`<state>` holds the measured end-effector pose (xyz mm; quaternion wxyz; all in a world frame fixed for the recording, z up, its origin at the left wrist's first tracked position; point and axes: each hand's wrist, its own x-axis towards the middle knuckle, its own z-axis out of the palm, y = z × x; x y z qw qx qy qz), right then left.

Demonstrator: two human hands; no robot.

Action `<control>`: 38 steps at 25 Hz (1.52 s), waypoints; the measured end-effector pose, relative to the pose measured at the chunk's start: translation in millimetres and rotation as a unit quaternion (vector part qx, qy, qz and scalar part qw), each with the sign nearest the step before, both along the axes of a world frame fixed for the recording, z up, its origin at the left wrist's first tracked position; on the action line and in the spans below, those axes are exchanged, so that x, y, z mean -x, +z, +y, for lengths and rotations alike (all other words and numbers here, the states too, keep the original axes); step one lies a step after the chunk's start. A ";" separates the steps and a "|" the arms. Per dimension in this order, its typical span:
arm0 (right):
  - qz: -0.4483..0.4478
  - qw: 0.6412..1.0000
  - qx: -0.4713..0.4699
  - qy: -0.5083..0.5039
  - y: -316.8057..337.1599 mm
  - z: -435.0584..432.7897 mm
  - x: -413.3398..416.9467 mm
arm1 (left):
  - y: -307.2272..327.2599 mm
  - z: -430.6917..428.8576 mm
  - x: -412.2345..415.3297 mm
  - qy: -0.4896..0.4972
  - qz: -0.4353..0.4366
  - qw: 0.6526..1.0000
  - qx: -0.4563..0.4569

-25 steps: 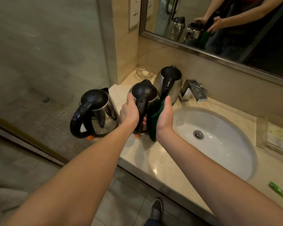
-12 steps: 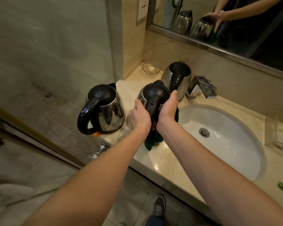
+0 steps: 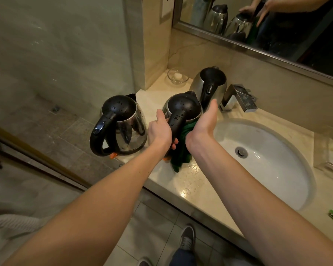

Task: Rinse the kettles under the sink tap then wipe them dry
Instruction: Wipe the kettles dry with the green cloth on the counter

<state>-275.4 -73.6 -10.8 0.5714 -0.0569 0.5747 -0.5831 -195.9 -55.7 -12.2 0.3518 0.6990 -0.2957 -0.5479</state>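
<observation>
Sink and counter: we see no water falling from the tap [image 3: 238,98] into the sink [image 3: 277,181]. All three kettles stand on the counter [image 3: 190,191] to its left, so we judge the work is at the drying stage.
Kettles: the middle kettle [image 3: 183,107] sits where it sat a second ago. The left kettle [image 3: 121,125] is close beside it, and the back kettle [image 3: 210,83] is just behind, next to the tap. Neither of those two is touched.
Left hand: our left hand [image 3: 160,130] keeps its fingers wrapped round the middle kettle's black handle, steadying it as before.
Right hand: our right hand [image 3: 203,124] has moved from the front, by the handle, round to the kettle's sink-facing side. It is now flat, with straight fingers pointing up past the lid.
Cloth: the green cloth [image 3: 182,148] is pressed under that palm against the steel wall. More of it now hangs loose below than a second ago.
Meaning: we read this as one wiping stroke sweeping round the body, with the far side not yet covered.
Water beads: droplets [image 3: 116,107] show on the left kettle's lid, so we judge that kettle is not yet dried.
</observation>
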 end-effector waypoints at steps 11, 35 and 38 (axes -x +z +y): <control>-0.023 0.998 -0.061 -0.001 -23.4 -0.8 12.1 | -2.8 -10.0 -12.1 -0.019 0.007 1.000 -0.002; -0.016 0.996 -0.065 0.064 32.9 12.9 42.2 | 8.4 -19.9 -8.3 0.031 -0.109 0.993 0.031; 0.018 0.995 -0.041 0.085 54.4 18.2 43.9 | 10.8 -23.3 -11.7 -0.003 -0.116 0.993 0.028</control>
